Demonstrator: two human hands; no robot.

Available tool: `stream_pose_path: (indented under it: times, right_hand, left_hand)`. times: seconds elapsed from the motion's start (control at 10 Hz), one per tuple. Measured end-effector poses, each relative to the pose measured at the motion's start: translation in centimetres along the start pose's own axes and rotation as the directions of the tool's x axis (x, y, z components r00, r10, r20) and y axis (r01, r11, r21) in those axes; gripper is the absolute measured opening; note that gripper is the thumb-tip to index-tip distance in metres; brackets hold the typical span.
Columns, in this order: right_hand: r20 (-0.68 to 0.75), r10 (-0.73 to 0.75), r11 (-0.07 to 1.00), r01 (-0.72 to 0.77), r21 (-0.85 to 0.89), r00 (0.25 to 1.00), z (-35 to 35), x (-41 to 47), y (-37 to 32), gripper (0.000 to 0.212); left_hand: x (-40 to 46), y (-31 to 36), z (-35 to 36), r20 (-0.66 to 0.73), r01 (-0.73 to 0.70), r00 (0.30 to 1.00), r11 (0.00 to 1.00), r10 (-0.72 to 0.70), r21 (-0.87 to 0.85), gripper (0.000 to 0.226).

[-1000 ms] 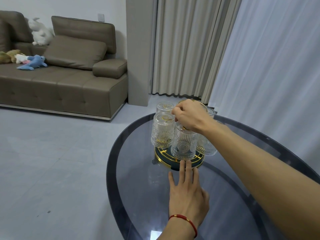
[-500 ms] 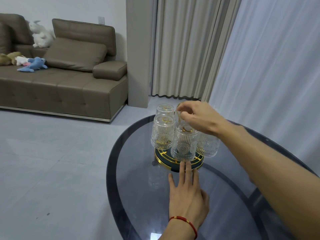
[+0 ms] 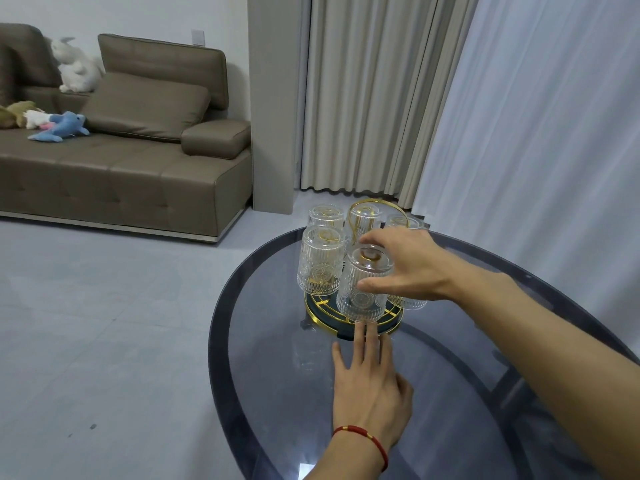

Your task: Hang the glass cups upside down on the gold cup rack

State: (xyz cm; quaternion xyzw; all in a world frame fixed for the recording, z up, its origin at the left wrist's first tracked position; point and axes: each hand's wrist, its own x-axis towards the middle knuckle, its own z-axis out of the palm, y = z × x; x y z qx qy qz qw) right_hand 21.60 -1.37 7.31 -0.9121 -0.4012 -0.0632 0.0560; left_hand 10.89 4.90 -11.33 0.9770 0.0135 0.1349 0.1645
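The gold cup rack (image 3: 313,308) stands on a round dark glass table (image 3: 270,368), its gold loop handle (image 3: 367,202) at the top. Several ribbed glass cups hang upside down on it: the front cup (image 3: 360,301), a left one (image 3: 320,265), and back ones (image 3: 325,214). My right hand (image 3: 412,265) is beside the front cup with fingers spread; the thumb lies against the cup's side and the index finger over its base. It hides part of the right-hand cups (image 3: 408,303). My left hand (image 3: 369,386) lies flat on the table, fingertips touching the rack's base rim.
The table edge curves close on the left, with grey floor beyond. A brown sofa (image 3: 121,168) with plush toys stands at the far left. Curtains (image 3: 381,98) hang behind the table and along the right.
My right hand has come off the top of the rack, dropped to the right of the front cup and spread its fingers. The left hand has stayed flat at the rack's base.
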Motion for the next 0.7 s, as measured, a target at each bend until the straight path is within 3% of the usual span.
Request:
stream_pose_path:
  times: [0.3,0.5,0.7]
  right_hand:
    - [0.003,0.004,0.998,-0.004,-0.065,1.000,0.4,-0.3,-0.1,0.086]
    - [-0.021,0.014,0.999,-0.014,-0.042,1.000,0.0,-2.3,-0.7,0.076]
    - [-0.192,0.025,0.991,0.001,0.136,0.981,-1.0,-8.5,-1.7,0.057]
  left_hand:
    - [0.0,-0.1,-0.2,0.032,-0.001,1.000,1.000,0.001,0.000,0.067]
    - [-0.7,-0.1,-1.5,0.020,-0.014,1.000,0.993,0.017,-0.120,0.064]
    - [-3.2,-0.1,-5.5,-0.033,-0.231,0.972,0.939,0.231,-0.253,0.041]
